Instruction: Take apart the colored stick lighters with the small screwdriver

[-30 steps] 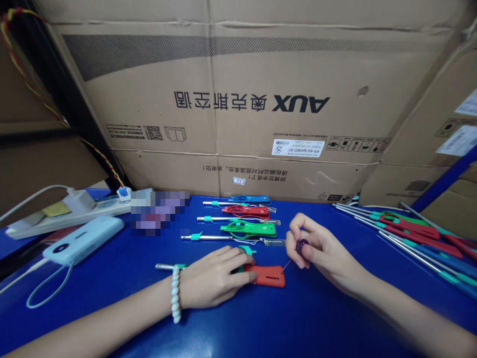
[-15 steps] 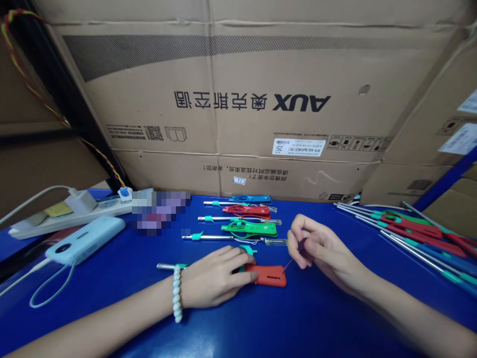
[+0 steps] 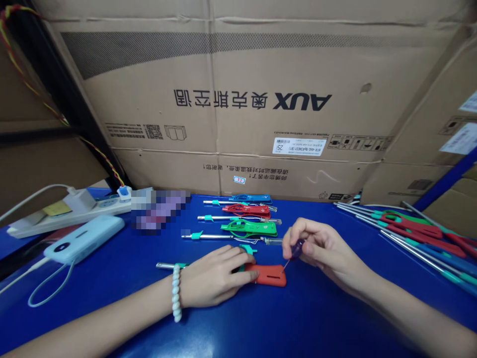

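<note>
My left hand (image 3: 218,276) lies over an orange-red plastic casing (image 3: 275,281), its fingers bent and holding it down on the blue table. The casing's slotted right end sticks out past my fingertips; its left end is covered. Parts of a teal plastic piece (image 3: 248,249) show by my fingers, and a metal tube (image 3: 166,266) comes out left of my wrist. Between thumb and fingers, my right hand (image 3: 324,247) pinches a small screwdriver (image 3: 297,248) with a purple handle. Its thin shaft slants down to the casing's upper right corner.
Beyond my hands, a green (image 3: 257,229), a red (image 3: 249,211) and a blue plastic handle (image 3: 253,199) lie in rows with metal tubes. More tubes and handles (image 3: 413,228) are piled right. A light blue power bank (image 3: 85,238) and power strip (image 3: 108,203) lie left; cardboard (image 3: 238,59) stands behind.
My right hand has shifted slightly left and turned, so more of the purple screwdriver handle shows and the shaft stands steeper. My left hand and the casing stay in place.
</note>
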